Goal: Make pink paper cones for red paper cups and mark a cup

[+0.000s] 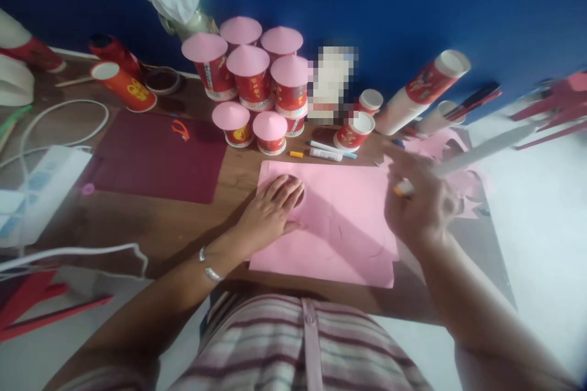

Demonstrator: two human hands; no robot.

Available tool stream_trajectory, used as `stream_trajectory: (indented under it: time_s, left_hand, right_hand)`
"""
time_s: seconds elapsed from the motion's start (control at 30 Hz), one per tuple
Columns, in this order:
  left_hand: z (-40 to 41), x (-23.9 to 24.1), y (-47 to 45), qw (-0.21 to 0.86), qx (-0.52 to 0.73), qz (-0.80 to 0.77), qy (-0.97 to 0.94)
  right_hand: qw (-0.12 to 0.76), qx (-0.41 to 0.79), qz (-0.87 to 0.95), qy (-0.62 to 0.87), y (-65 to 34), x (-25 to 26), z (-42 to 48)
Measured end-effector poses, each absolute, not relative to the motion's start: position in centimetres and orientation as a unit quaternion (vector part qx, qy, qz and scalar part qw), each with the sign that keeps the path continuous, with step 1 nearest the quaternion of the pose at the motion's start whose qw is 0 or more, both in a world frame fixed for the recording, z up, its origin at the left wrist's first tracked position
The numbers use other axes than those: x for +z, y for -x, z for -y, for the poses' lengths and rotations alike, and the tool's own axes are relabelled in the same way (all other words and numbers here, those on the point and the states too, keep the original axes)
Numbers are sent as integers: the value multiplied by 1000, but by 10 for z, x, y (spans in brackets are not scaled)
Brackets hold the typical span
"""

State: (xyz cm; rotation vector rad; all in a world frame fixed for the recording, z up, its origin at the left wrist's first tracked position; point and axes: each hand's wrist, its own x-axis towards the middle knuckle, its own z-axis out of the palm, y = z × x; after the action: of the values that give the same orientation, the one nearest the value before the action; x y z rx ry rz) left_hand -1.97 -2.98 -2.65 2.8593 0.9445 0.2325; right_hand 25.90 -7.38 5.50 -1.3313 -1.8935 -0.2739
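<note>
Seven capped cups (251, 76); one pink sheet (342, 229) under the flat left hand (269, 215); right hand (419, 207) pinches a pen (403, 189).

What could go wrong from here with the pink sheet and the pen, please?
1. The left hand pins a dark round object on the pink sheet with flat fingers only; it might slide.
2. The right hand grips a pen above the sheet's right edge; a stray mark seems possible.
3. Loose markers lie just beyond the sheet, with capped cups behind; a reaching arm could knock them.
</note>
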Motion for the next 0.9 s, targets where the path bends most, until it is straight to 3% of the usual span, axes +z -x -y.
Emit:
stream_trajectory:
  time_s: [0.23, 0.77, 0.9]
  left_hand:
    - [30, -26, 20, 36, 87, -310, -946]
    - [29, -25, 19, 47, 99, -309, -945]
    - [29, -26, 19, 42, 96, -309, -945]
  right_hand:
    - [185, -131, 853, 469, -300, 77, -39]
    - [52, -145, 909, 387, -312, 73, -135]
    - [66, -112, 916, 381, -313, 73, -138]
